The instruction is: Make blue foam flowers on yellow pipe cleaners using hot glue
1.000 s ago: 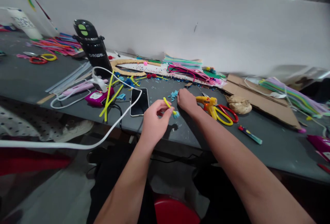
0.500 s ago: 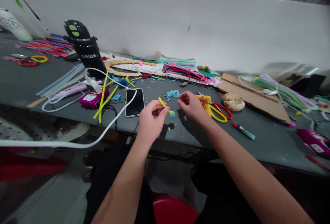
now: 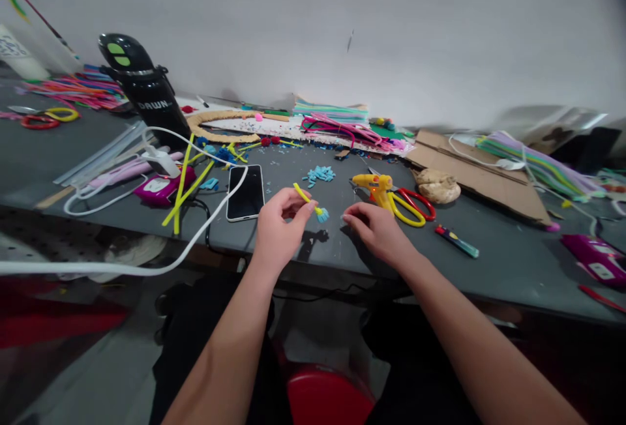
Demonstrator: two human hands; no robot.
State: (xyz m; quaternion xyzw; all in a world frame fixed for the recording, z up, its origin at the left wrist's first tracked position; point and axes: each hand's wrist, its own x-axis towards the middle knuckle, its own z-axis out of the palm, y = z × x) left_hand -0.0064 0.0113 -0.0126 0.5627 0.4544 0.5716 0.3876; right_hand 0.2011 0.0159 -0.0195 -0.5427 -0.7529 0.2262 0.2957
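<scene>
Between the thumb and fingers of my left hand (image 3: 282, 221) is a yellow pipe cleaner (image 3: 304, 193), with a cluster of small light blue pieces (image 3: 322, 215) at its lower right end. My right hand (image 3: 374, 228) is a short way to the right, thumb and fingertips pinched together. Whatever is in that pinch is too small to make out. Beyond both hands lies a loose pile of light blue pieces (image 3: 319, 175). A yellow glue gun (image 3: 374, 182) rests behind my right hand, beside scissors (image 3: 415, 206) with red and yellow handles.
A phone (image 3: 245, 193) lies left of my left hand, with a white cable (image 3: 215, 224) looping across it. Farther left stand a black bottle (image 3: 147, 96) and a purple device (image 3: 159, 187). Cardboard (image 3: 489, 180) and a utility knife (image 3: 457, 241) lie on the right.
My right hand has moved back toward me from beside the blue pile, uncovering the glue gun. My left hand keeps holding the yellow pipe cleaner. The view has shifted slightly.
</scene>
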